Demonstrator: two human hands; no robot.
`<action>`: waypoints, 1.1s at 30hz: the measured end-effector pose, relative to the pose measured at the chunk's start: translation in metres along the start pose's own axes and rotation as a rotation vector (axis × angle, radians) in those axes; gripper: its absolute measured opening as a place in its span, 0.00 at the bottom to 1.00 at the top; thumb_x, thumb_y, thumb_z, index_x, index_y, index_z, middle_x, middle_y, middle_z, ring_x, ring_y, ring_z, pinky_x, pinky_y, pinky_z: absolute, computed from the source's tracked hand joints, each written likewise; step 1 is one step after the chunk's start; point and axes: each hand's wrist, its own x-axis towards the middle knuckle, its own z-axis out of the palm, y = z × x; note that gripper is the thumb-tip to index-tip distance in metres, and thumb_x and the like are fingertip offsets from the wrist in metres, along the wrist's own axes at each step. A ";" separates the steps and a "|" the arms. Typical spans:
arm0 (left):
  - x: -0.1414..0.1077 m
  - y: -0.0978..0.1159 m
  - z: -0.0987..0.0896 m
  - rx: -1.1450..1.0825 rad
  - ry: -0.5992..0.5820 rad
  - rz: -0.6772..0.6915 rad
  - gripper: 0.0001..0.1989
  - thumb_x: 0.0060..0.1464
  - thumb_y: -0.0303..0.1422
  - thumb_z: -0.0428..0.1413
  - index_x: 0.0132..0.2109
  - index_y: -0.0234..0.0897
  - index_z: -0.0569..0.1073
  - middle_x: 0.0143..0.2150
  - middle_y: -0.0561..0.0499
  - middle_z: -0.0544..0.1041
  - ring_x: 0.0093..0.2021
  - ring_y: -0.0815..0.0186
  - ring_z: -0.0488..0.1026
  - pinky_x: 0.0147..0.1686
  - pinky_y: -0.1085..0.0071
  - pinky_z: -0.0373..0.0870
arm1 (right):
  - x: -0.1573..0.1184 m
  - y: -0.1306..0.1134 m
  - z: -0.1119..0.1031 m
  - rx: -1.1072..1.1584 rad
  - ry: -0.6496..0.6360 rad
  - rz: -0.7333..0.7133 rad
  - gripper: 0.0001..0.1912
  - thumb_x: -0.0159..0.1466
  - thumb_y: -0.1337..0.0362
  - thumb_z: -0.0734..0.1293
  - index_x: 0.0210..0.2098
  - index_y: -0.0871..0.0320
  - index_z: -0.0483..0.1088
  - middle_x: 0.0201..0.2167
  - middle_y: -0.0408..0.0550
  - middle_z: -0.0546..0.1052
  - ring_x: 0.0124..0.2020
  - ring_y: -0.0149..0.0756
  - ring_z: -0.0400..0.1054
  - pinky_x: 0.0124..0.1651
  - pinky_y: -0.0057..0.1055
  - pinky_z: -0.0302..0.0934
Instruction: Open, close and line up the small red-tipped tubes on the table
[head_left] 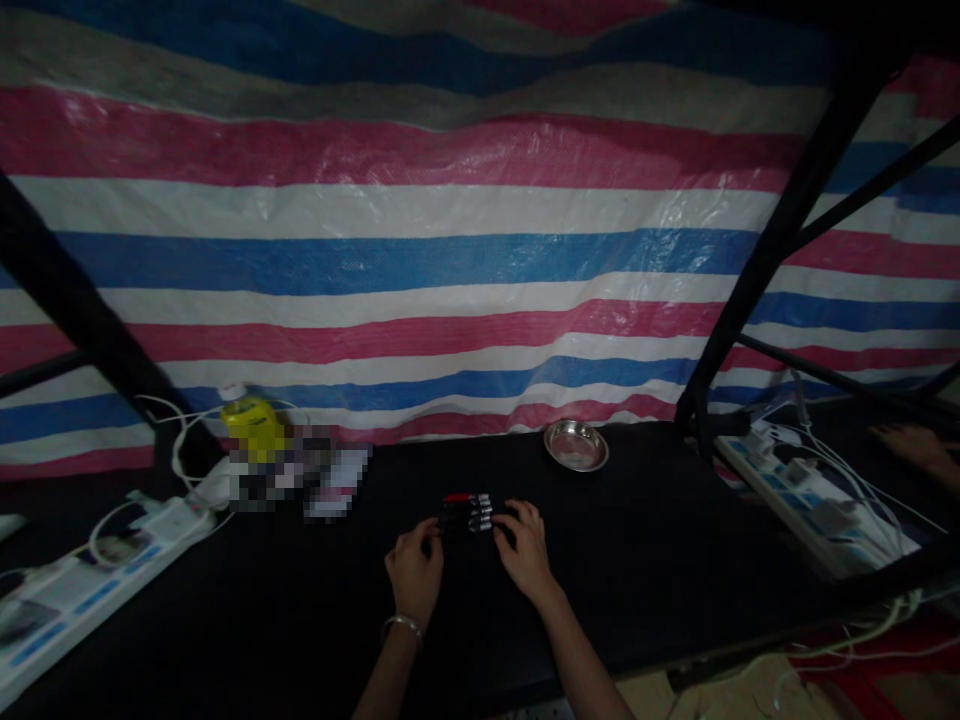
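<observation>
Several slim pen-like items lie side by side on the black tabletop [315, 600], a red one [459, 498] at the far side and dark ones [466, 518] nearer, all with silvery right ends. My left hand [416, 572] is at their left ends, thumb and fingers apart and curved. My right hand [523, 548] is at the silvery ends, its fingers spread and bent. Neither hand visibly grips anything. A bracelet circles my left wrist.
A round metal dish [576, 446] stands behind to the right. At the left are a yellow bottle [259, 428], blurred items and a white power strip [97, 600] with cables. Another power strip [810, 500] lies right; beyond it, another person's hand [911, 442]. Black posts flank a striped sheet.
</observation>
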 end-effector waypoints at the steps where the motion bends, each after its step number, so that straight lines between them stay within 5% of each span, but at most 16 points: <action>1: 0.001 -0.002 0.002 -0.019 0.000 0.007 0.14 0.50 0.31 0.48 0.43 0.39 0.73 0.37 0.49 0.78 0.42 0.57 0.72 0.45 0.57 0.62 | 0.000 0.000 0.000 0.004 0.004 -0.007 0.13 0.59 0.67 0.62 0.41 0.51 0.74 0.50 0.50 0.68 0.55 0.44 0.56 0.55 0.42 0.52; 8: 0.004 -0.012 0.012 -0.214 0.055 0.131 0.14 0.49 0.32 0.49 0.42 0.39 0.73 0.37 0.48 0.78 0.38 0.60 0.74 0.42 0.60 0.69 | 0.000 0.006 0.004 0.070 0.085 -0.100 0.13 0.57 0.66 0.65 0.41 0.51 0.74 0.51 0.50 0.69 0.56 0.45 0.55 0.56 0.45 0.53; 13: -0.001 -0.003 0.011 -0.398 0.092 0.216 0.14 0.54 0.36 0.49 0.45 0.37 0.72 0.43 0.46 0.76 0.43 0.62 0.74 0.45 0.63 0.71 | 0.002 0.003 0.006 0.353 0.188 -0.093 0.11 0.58 0.64 0.65 0.40 0.53 0.75 0.50 0.51 0.72 0.56 0.44 0.59 0.57 0.46 0.53; 23: -0.017 0.022 0.011 -0.328 0.106 0.454 0.15 0.57 0.33 0.48 0.50 0.41 0.70 0.53 0.46 0.70 0.54 0.62 0.68 0.54 0.61 0.66 | 0.008 -0.006 0.006 1.217 0.220 0.383 0.16 0.47 0.56 0.74 0.29 0.61 0.72 0.28 0.48 0.77 0.33 0.39 0.74 0.38 0.33 0.69; 33: -0.018 0.020 0.011 -0.455 0.047 0.269 0.26 0.56 0.36 0.50 0.60 0.37 0.55 0.55 0.39 0.66 0.45 0.62 0.72 0.45 0.61 0.69 | 0.015 0.019 0.012 1.650 0.064 0.676 0.07 0.49 0.72 0.72 0.30 0.62 0.75 0.33 0.48 0.78 0.36 0.33 0.74 0.42 0.23 0.69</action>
